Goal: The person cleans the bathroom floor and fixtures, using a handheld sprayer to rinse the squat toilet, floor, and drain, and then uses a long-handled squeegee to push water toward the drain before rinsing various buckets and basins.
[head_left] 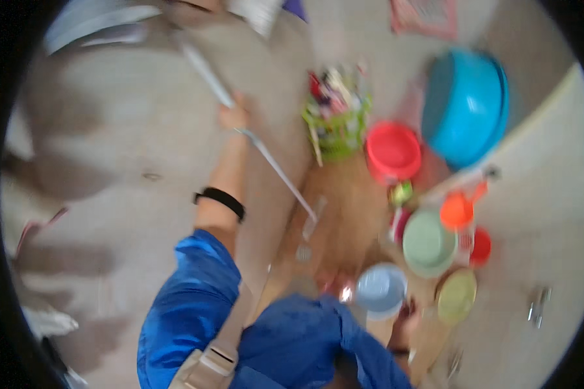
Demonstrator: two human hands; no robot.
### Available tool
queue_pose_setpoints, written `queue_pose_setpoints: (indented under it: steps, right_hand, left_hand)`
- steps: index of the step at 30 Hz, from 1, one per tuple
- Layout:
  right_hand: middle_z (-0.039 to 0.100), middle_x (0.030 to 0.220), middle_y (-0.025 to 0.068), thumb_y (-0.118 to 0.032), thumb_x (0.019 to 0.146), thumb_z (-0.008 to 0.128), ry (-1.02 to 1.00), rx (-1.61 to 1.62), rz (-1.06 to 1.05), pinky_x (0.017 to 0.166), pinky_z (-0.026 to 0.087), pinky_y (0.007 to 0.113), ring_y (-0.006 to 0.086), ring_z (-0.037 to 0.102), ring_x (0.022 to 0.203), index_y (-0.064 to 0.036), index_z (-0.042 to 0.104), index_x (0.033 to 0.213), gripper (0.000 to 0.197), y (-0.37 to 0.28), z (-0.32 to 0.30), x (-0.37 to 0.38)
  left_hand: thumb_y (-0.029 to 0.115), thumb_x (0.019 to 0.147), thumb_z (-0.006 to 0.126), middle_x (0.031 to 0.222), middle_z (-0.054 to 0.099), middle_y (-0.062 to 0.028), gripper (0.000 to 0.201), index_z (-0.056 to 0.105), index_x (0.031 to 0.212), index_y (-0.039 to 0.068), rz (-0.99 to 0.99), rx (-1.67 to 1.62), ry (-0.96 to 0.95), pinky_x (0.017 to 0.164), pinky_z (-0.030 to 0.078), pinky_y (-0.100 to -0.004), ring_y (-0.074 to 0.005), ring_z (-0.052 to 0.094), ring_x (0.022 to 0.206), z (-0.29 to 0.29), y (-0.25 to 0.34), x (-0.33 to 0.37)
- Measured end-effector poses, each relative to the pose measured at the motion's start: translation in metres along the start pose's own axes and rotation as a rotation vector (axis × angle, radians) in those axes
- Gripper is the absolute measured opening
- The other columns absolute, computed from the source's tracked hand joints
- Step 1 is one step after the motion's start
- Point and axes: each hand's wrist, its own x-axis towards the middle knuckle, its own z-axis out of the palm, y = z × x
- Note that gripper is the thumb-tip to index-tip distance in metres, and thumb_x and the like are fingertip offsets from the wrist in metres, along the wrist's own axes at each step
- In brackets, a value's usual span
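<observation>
My left hand (235, 113) is stretched forward, its fingers wrapped round a long pale pole (207, 74). The pole slants across the view, and its thin end reaches a narrow flat head (314, 218) on the brown floor (344, 207); blur hides what kind of head it is. Low in the view, my right hand (406, 314) is closed at the right rim of a light blue basin (381, 290). Motion smears its fingers. A shiny reddish thing (339, 285) lies just left of the basin, too blurred to name.
A green basket (337, 139) full of small items stands ahead by the wall, beside red (394, 152) and large blue (466, 107) tubs. At the right are a pale green basin (429, 243), an orange dipper (457, 211), a yellow basin (457, 296) and a wall tap (538, 306). A drain (304, 252) sits in the floor.
</observation>
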Motion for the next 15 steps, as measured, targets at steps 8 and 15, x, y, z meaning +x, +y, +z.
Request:
queue_pose_setpoints:
  steps: [8, 15]
  right_hand:
    - [0.062, 0.111, 0.0124, -0.033, 0.095, 0.049, -0.105, 0.288, 0.041, 0.07, 0.049, 0.031, 0.0181, 0.061, 0.076, -0.0097, 0.051, 0.07, 0.034, 0.011, 0.049, -0.015]
    - [0.059, 0.114, 0.0196, -0.026, 0.093, 0.053, -0.248, 0.266, -0.07, 0.073, 0.05, 0.036, 0.0236, 0.062, 0.08, -0.0055, 0.057, 0.073, 0.028, -0.003, 0.057, -0.066]
  left_hand:
    - [0.018, 0.074, 0.076, 0.11, 0.053, -0.017, 0.068, 0.038, 0.126, -0.001, -0.112, -0.313, -0.417, 0.094, 0.043, -0.034, -0.0259, 0.05, 0.108, 0.038, -0.221, -0.159]
    - [0.012, 0.082, 0.059, 0.097, 0.062, -0.0161, 0.016, 0.063, 0.095, 0.003, -0.42, 0.051, -1.66, 0.077, 0.048, -0.0361, -0.0264, 0.06, 0.09, 0.07, -0.272, -0.586]
